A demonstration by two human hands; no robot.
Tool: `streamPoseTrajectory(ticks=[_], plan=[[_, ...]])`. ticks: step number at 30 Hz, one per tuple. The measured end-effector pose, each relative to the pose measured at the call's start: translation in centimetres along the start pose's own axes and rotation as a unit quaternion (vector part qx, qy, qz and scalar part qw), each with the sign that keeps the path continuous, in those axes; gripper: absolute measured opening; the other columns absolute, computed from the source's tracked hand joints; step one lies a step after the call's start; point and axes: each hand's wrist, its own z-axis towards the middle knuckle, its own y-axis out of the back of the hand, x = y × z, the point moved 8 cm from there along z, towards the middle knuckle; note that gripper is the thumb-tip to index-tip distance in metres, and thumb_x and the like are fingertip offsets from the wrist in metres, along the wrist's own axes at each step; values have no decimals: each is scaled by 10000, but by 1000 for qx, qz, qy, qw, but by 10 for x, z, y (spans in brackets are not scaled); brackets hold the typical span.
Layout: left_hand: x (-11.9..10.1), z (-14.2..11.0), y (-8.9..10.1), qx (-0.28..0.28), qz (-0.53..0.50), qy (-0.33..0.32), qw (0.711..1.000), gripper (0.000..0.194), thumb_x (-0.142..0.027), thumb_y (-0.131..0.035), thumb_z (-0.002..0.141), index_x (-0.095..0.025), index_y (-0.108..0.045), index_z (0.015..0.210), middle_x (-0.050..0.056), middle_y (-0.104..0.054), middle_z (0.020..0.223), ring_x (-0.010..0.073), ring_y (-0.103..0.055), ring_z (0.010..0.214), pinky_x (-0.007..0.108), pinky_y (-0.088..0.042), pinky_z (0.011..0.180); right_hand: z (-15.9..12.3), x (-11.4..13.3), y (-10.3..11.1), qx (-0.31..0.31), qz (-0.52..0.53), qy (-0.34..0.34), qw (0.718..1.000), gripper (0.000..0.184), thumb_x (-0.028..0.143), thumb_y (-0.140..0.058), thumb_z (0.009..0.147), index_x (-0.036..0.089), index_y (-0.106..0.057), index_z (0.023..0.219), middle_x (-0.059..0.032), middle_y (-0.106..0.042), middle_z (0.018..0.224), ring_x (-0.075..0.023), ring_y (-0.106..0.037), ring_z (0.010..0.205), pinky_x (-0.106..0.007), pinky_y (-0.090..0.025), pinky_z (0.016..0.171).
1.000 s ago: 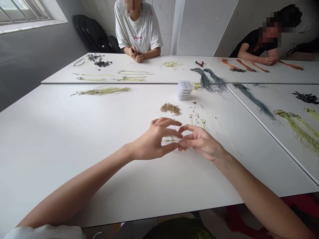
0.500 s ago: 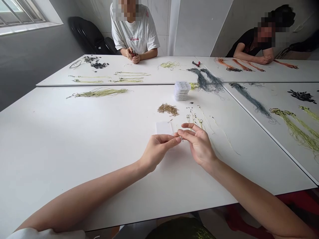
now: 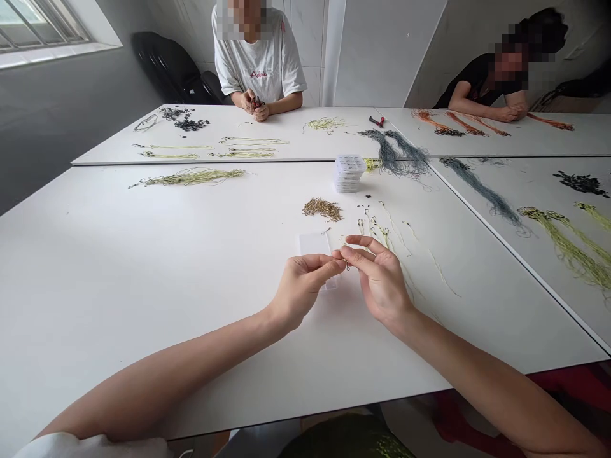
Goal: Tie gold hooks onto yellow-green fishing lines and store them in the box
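Note:
Thumb and forefinger of my left hand (image 3: pixel 300 283) are pinched together. They meet the pinched thumb and forefinger of my right hand (image 3: pixel 384 273). Between the fingertips is a small metal piece with a looped end (image 3: pixel 348 268), mostly covered by the fingers. My right hand's other fingers are loosely curled. Beneath both hands lies a clear plastic box (image 3: pixel 312 245), partly hidden. Just beyond it is a pile of small brass-coloured metal pieces (image 3: pixel 322 208). Thin yellow lines with small hooks (image 3: pixel 375 226) lie beside my right hand.
A stack of clear boxes (image 3: pixel 348 173) stands farther back. Bundles of yellow-green line (image 3: pixel 193 177) and grey line (image 3: pixel 482 191) lie on the white table (image 3: pixel 143 267). Across it, one person (image 3: pixel 258 70) holds red-handled pliers; another person (image 3: pixel 482 83) leans at the right.
Both hands stay pinched together and have shifted only slightly. More of the clear box shows beneath them. The people across the table look unchanged.

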Motion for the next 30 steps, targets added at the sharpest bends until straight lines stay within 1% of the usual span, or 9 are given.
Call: streamPoseTrajectory(ticks=[4,8,12,14,17,20,25,30], plan=[[1,0,-2,4,-1,-10,1000,200,-386,-699,781,-197,-748,733,22,-645,747,129,-458,717,272,-366,680,0,-1,-1,5,12,0,1000,278,322,-776,746,226,-611,949,-24,-729,776,-192,-657,794,-416,-428,945],[1,0,-5,18,-13,-13,1000,191,-372,-690,795,-195,-748,751,39,-675,840,137,-475,743,280,-381,706,0,0,-2,14,22,-1,1000,274,320,-771,747,228,-615,953,-24,-720,769,-198,-648,802,-424,-428,938],[-2,1,-10,60,-42,-9,997,198,-365,-649,834,-207,-761,872,59,-668,939,151,-478,796,301,-380,752,0,5,-3,21,28,3,999,278,317,-767,748,239,-623,972,-17,-711,756,-185,-617,743,-408,-450,870],[-4,0,-14,87,-66,-7,994,197,-355,-640,844,-204,-761,885,63,-659,956,148,-467,800,305,-373,767,0,7,-3,22,27,6,999,288,318,-768,746,245,-628,987,-16,-713,763,-174,-598,705,-398,-456,832],[-3,0,-18,107,-93,7,990,198,-354,-643,844,-193,-754,821,63,-647,920,143,-454,784,308,-365,769,0,10,-3,18,14,12,1000,319,337,-768,738,253,-633,1015,-22,-721,787,-182,-597,699,-392,-455,777],[2,0,-20,113,-120,20,986,217,-367,-656,838,-178,-734,767,62,-611,875,146,-457,794,300,-369,765,0,10,-3,13,-4,14,1000,353,360,-764,732,254,-636,1043,-32,-725,791,-205,-609,735,-388,-441,732],[6,1,-21,109,-146,21,983,231,-375,-666,835,-172,-720,738,52,-543,813,152,-467,829,284,-374,764,0,9,-4,17,6,13,1000,351,346,-766,731,256,-646,1048,-28,-721,785,-204,-611,758,-382,-440,741],[5,0,-22,106,-157,14,982,210,-355,-677,830,-183,-706,712,18,-506,756,134,-438,792,287,-354,781,-2,7,-4,22,11,3,1000,328,353,-751,745,264,-651,1044,-28,-717,809,-214,-625,794,-389,-456,756]])
